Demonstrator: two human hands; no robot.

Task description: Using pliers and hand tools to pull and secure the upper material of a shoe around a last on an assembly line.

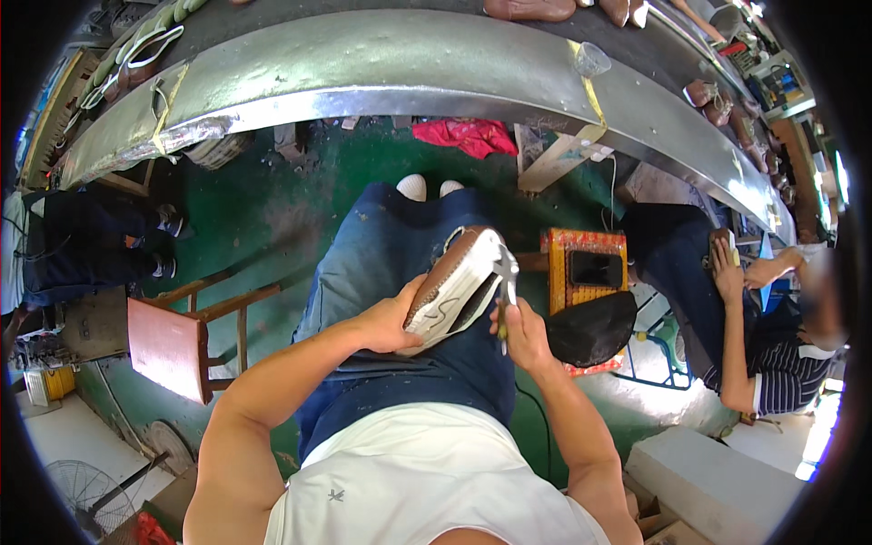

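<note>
Across my lap lies a half-made shoe (pixel 451 272) with a brown upper and a pale underside turned up, its toe end pointing away. My left hand (pixel 391 320) is wrapped round its heel end. My right hand (pixel 524 334) closes on the handles of a pair of metal pliers (pixel 507 289). The head of the pliers is against the shoe's edge near the toe, on the right side. Whether the jaws grip the material is too small to tell.
A metal-edged bench (pixel 363 59) curves across the far side, with shoe parts (pixel 531 7) on top. To my right stands a stool (pixel 568 245) bearing a phone (pixel 596 269) and a black bag-like thing (pixel 595 329). Beyond it a co-worker (pixel 772 363) sits. A brown-topped stool (pixel 171 341) stands left.
</note>
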